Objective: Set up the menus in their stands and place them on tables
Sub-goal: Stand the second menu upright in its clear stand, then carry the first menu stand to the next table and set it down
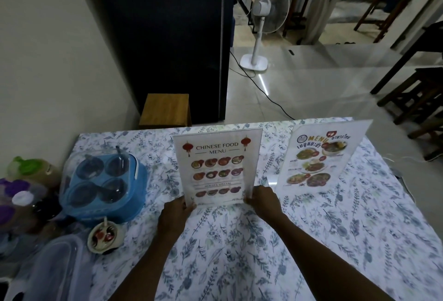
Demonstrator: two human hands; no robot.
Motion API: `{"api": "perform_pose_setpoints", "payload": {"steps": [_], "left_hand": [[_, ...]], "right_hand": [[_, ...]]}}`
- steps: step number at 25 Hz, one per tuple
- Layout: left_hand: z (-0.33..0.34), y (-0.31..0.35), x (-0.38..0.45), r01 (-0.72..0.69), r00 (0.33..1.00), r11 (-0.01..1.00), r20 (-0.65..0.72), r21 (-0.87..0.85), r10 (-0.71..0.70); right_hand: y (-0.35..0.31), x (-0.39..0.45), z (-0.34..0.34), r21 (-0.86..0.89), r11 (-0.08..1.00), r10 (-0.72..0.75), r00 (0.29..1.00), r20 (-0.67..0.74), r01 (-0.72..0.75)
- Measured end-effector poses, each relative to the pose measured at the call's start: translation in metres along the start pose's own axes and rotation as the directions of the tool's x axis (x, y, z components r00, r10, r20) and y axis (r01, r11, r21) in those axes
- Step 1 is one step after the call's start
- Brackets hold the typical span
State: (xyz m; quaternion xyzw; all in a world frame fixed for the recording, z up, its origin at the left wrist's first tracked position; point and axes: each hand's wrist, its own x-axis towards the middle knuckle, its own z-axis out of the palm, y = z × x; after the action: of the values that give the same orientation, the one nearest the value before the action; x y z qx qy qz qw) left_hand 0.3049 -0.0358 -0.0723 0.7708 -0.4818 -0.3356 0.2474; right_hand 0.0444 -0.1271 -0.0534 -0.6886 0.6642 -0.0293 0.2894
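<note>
A Chinese food menu in a clear stand (217, 166) stands upright in the middle of the table (335, 240), which has a floral cloth. My left hand (173, 216) grips its lower left corner. My right hand (263, 201) grips its lower right corner. A second menu in a clear stand (318, 159), with Thai writing and food pictures, stands upright to the right, turned at an angle and untouched.
A blue condiment caddy (105, 183) with a clear lid sits at the left, a small painted bowl (104, 236) in front of it. Bottles (26, 181) and a clear plastic box (48, 272) crowd the left edge. Beyond the table are a wooden stool (165, 110), a black cabinet (163, 37) and a white fan (261, 27).
</note>
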Motion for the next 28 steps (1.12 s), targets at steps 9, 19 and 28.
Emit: {"api": "perform_pose_setpoints", "payload": {"steps": [9,19,28], "left_hand": [[0.008,0.008,-0.03,0.093,0.994,0.992,-0.068,0.085,-0.088],[0.058,0.078,-0.109,0.099,0.993,0.987,-0.077,0.13,-0.09],[0.129,0.201,-0.108,-0.02,1.0,0.999,-0.013,0.048,0.021]], "right_hand": [[0.017,-0.025,-0.001,0.025,1.0,0.006,0.999,-0.039,-0.005],[0.11,-0.082,-0.061,0.113,0.993,0.023,1.0,-0.011,-0.021],[0.201,-0.079,-0.13,0.197,0.976,0.115,0.988,-0.099,-0.094]]}}
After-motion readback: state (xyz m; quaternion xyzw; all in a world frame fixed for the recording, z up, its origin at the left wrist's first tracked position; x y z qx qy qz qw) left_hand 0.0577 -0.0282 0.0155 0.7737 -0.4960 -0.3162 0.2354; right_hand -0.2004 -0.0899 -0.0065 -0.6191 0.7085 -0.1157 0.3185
